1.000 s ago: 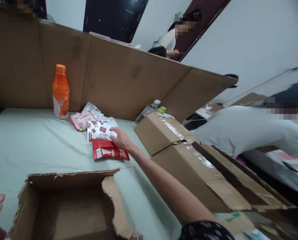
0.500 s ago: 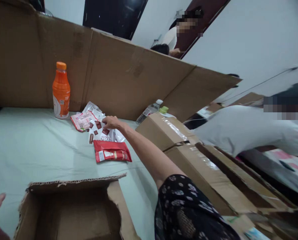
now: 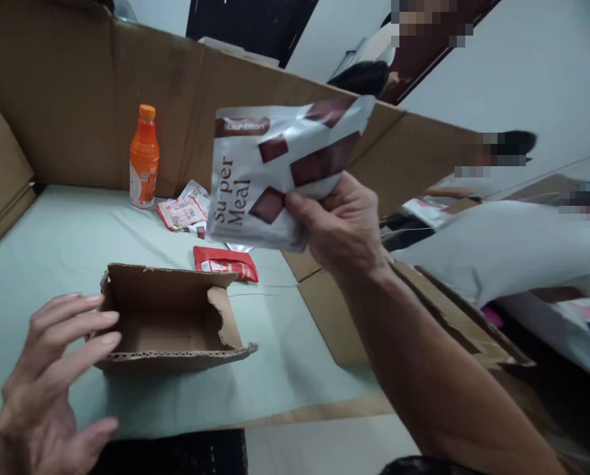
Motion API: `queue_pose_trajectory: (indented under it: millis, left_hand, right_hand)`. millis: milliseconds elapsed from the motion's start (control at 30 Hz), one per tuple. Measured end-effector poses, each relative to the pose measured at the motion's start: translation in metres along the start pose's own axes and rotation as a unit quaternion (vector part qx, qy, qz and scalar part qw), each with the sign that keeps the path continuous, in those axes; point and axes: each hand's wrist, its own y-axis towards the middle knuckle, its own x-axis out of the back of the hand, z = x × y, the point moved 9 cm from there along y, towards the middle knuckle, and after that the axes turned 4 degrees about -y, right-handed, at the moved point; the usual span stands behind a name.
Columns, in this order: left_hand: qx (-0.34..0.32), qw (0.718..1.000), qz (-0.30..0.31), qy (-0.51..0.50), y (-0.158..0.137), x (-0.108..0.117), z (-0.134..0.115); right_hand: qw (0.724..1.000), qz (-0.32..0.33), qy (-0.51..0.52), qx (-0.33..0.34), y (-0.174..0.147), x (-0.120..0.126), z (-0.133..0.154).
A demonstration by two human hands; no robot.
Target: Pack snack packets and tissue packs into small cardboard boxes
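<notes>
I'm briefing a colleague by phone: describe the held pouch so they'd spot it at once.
Start at the cardboard wall. In front of it, the right hand grips the white pouch, printed with brown shapes and "Su-per Meal". Unlike the heaped packets beside the orange bottle, it alone is held in the air.

- Left hand [image 3: 52, 369]: bare, with long fingers and short fingernails [image 3: 111, 338].
- Left wrist [image 3: 0, 448]: bare up to the edge of view.
- Right hand [image 3: 344, 224]: bare, creased around the thumb.
- Right forearm [image 3: 424, 356]: bare, narrowing toward the wrist.
- Sleeve [image 3: 424, 466]: black cloth, only a sliver showing at the bottom edge.
</notes>
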Motion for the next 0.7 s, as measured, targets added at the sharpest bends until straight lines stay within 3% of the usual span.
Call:
queue_pose_trajectory:
  millis: [100,200,300,400,467,533,600,700]
  left_hand:
    - [-0.062,0.995,0.079,0.013,0.008,-0.012,-0.019]
    - [-0.076,0.990,0.112,0.046,0.011,-0.020,-0.021]
    - [-0.082,0.987,0.116,0.075,0.011,-0.023,-0.023]
    - [-0.079,0.984,0.124,0.103,0.011,-0.024,-0.024]
    - [-0.081,0.980,0.133,0.123,0.013,-0.024,-0.025]
    - [-0.089,0.976,0.140,0.141,0.016,-0.024,-0.027]
    - [-0.099,0.972,0.151,0.150,0.018,-0.024,-0.030]
    - [-0.100,0.970,0.159,0.152,0.020,-0.023,-0.031]
  right_hand:
    - [0.996,0.016,0.082,-0.004,-0.031,-0.008,0.038]
    - [0.992,0.074,0.102,-0.005,-0.050,-0.032,0.061]
    - [0.986,0.138,0.084,0.026,-0.058,-0.057,0.076]
    - [0.968,0.248,0.001,0.044,-0.063,-0.085,0.085]
    - [0.934,0.337,-0.105,0.054,-0.070,-0.101,0.093]
    - [0.878,0.416,-0.227,0.073,-0.079,-0.111,0.100]
    - [0.824,0.462,-0.315,0.097,-0.086,-0.114,0.110]
    - [0.780,0.495,-0.358,0.135,-0.092,-0.121,0.122]
